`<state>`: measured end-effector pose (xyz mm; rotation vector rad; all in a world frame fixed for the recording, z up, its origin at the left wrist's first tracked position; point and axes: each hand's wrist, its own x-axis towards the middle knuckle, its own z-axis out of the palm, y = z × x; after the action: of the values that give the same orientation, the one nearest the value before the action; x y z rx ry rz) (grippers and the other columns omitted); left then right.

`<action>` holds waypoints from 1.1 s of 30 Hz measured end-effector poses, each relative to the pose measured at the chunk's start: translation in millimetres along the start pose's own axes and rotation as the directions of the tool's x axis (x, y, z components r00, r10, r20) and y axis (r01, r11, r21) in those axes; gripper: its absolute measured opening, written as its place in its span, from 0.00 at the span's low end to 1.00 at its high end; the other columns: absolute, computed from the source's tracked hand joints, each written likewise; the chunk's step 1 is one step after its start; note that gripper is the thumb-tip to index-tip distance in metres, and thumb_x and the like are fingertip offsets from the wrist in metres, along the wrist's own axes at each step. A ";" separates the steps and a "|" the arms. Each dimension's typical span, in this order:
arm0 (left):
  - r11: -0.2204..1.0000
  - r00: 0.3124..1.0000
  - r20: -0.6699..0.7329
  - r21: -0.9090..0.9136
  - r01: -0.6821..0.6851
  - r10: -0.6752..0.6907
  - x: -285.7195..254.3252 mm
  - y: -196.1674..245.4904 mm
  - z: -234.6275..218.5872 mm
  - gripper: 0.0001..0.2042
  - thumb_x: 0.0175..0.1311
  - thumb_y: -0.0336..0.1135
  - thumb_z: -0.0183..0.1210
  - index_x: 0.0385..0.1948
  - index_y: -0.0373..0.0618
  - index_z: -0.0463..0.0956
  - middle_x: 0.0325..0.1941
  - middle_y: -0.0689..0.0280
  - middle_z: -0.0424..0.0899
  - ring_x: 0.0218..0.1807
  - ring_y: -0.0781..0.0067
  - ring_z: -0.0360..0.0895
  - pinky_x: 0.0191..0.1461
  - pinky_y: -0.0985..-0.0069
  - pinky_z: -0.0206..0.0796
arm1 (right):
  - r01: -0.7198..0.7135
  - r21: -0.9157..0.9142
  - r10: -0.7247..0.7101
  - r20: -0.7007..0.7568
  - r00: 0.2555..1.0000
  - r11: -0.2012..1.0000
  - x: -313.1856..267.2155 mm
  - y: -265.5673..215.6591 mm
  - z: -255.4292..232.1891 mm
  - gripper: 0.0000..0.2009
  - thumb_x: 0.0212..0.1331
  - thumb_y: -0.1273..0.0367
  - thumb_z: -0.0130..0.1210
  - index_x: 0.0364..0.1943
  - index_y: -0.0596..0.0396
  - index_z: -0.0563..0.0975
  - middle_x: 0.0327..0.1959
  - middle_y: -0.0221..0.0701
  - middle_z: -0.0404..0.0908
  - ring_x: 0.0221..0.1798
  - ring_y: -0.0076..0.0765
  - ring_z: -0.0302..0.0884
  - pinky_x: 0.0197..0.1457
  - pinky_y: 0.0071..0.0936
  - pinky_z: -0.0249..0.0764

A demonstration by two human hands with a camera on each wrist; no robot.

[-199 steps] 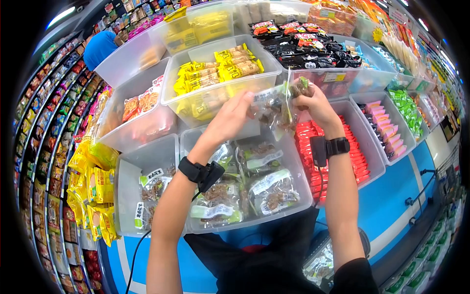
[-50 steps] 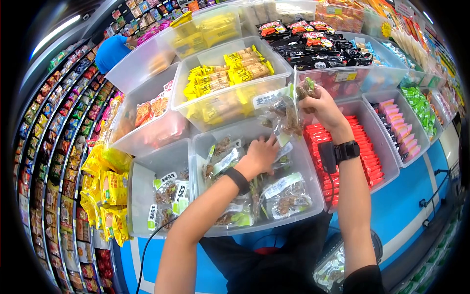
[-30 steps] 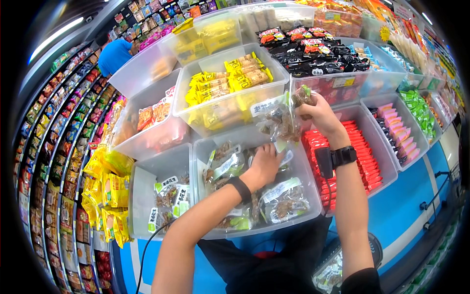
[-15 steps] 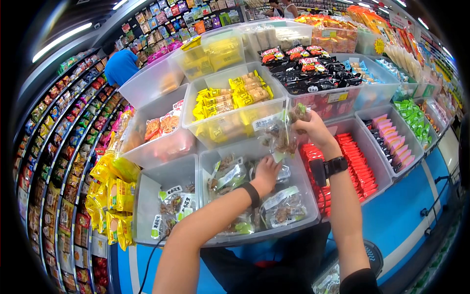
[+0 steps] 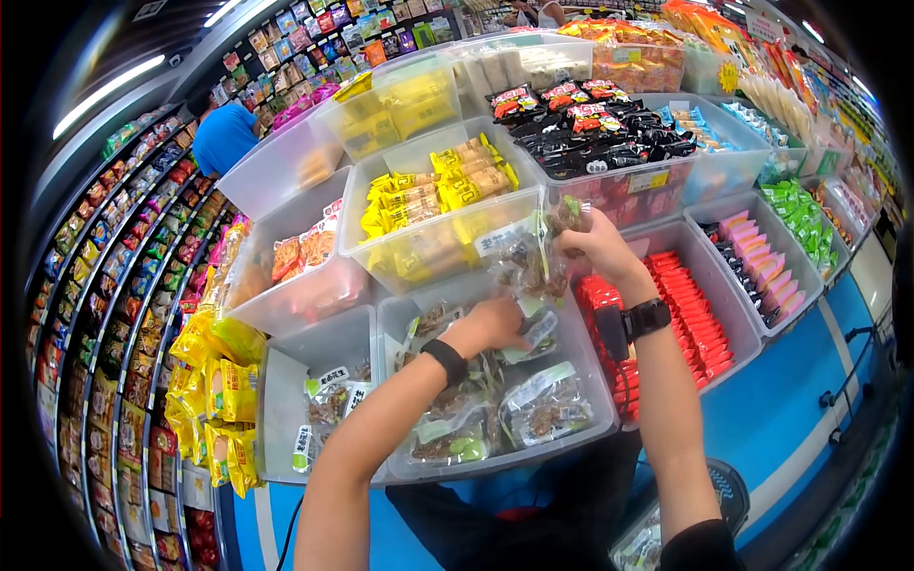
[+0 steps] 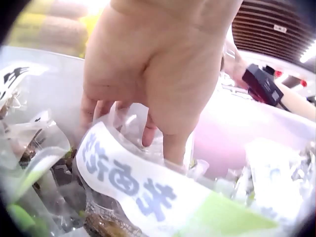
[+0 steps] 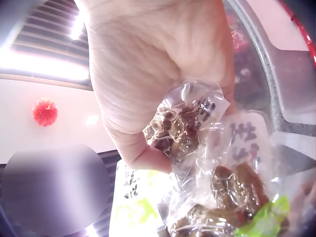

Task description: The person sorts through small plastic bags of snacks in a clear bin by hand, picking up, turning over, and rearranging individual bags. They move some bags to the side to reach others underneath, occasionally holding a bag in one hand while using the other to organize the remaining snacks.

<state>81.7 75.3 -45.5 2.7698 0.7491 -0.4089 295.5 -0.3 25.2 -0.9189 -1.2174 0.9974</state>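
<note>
My right hand (image 5: 600,243), raised over the back edge of the front middle bin (image 5: 586,347), grips several clear packets of peanuts (image 5: 528,266). In the right wrist view the thumb and fingers close round the bunched packets (image 7: 182,128), whose contents are brown and knobbly. My left hand (image 5: 490,324) is down inside the bin among more such packets. From the left wrist view, its fingers (image 6: 149,131) point downward behind a packet with a white and green label (image 6: 128,177), with thumb and fingers apart. The fingertips are partly hidden by that packet.
Left of this bin stands another bin (image 5: 286,381) with similar packets; on the right is one of red packets (image 5: 666,314). Behind are bins of yellow-wrapped snacks (image 5: 419,205) and black packets (image 5: 609,133). Yellow bags (image 5: 228,390) hang at the left. A person in blue (image 5: 224,138) is beyond.
My left hand has gone from beside the right hand down into the bin, and its thumb now spreads from the fingers. My right hand keeps its hold on the packets. The head view has tilted up.
</note>
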 end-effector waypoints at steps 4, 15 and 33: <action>0.904 0.958 -0.190 0.410 -0.123 0.216 12.7 5.4 32.4 0.25 0.64 0.51 0.62 0.58 0.48 0.71 0.37 0.53 0.86 0.44 0.55 0.85 0.48 0.61 0.77 | -0.019 0.036 0.018 0.015 1.000 0.999 -3.5 -7.0 4.7 0.11 0.49 0.78 0.59 0.38 0.58 0.75 0.29 0.21 0.74 0.28 0.16 0.67 0.31 0.20 0.63; 0.907 0.643 -0.641 0.256 -0.335 0.418 24.8 -14.5 39.3 0.24 0.62 0.47 0.62 0.55 0.42 0.73 0.49 0.55 0.83 0.50 0.53 0.81 0.57 0.61 0.71 | 0.002 0.028 -0.002 0.015 1.000 1.000 1.1 3.9 -1.9 0.12 0.50 0.77 0.58 0.41 0.57 0.76 0.27 0.20 0.72 0.26 0.15 0.65 0.30 0.18 0.61; 0.496 0.902 -0.432 -0.781 -0.379 0.009 -85.8 -24.6 -66.0 0.29 0.70 0.39 0.60 0.69 0.43 0.60 0.61 0.64 0.77 0.54 0.73 0.77 0.53 0.70 0.75 | 0.010 0.075 -0.014 0.050 0.999 0.997 -9.5 -13.8 18.1 0.08 0.50 0.77 0.59 0.35 0.58 0.76 0.28 0.22 0.75 0.27 0.17 0.69 0.32 0.21 0.64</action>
<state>11.2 77.1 40.2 1.9001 0.4735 0.4782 278.4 -13.0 37.6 -0.8310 -1.2183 1.0554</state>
